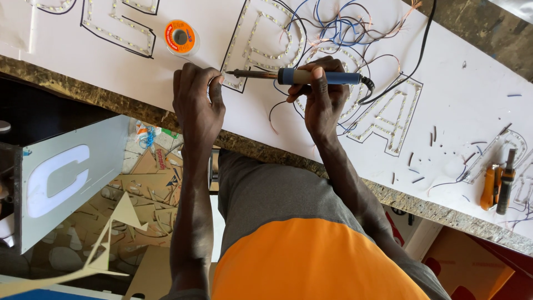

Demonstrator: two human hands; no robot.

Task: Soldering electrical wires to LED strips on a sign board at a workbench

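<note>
While gripping soldering iron [311,76] in right hand [319,94], left hand [195,97] pinching solder wire [214,82] near LED strip [239,83]; risking burnt fingertips if slipping.

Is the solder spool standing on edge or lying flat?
Lying flat: the solder spool shows its round orange face and centre hole upward on the white board.

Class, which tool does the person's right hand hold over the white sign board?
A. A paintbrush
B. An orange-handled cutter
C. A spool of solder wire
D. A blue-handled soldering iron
D: the right hand grips the blue-handled soldering iron, its tip near the left hand.
</note>
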